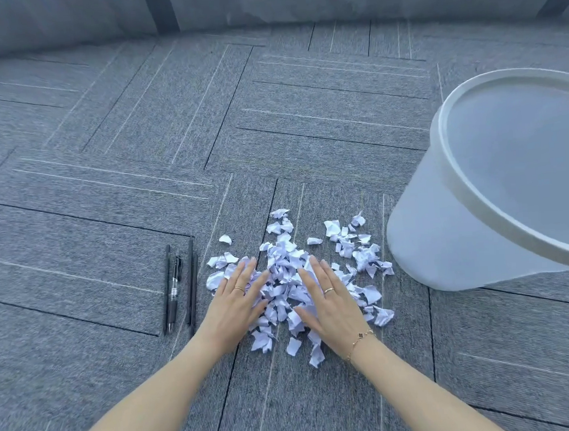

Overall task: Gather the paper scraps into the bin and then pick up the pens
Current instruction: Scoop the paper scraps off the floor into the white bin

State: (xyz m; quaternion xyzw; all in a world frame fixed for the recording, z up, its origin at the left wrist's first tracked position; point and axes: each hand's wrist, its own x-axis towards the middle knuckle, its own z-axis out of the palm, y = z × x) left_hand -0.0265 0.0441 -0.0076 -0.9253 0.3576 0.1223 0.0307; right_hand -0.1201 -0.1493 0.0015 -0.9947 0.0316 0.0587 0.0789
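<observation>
both hands lie flat and palm-down on the paper scraps (pixel 282 276), fingers spread wide and holding nothing: the left hand (pixel 237 301) covers the left flank of the heap, the right hand (pixel 329 299) the right flank, with a strip of scraps showing between them. this flat, splayed placement reads as a raking posture, suited to drawing loose pieces inward before scooping, since thin torn paper on carpet (pixel 107 211) resists pinching piece by piece. the scraps form one loose heap on the floor, with outliers toward the bin (pixel 496 180) and a few nearest the person. the bin stands upright just beside the heap on the right, mouth open, and appears empty, so the gathering step is judged barely begun. the pens (pixel 180 286) lie side by side on the carpet just left of the heap, apart from the left hand and untouched; their exact count cannot be told. risk noted: light scraps may scatter or cling to carpet pile during the lift.
</observation>
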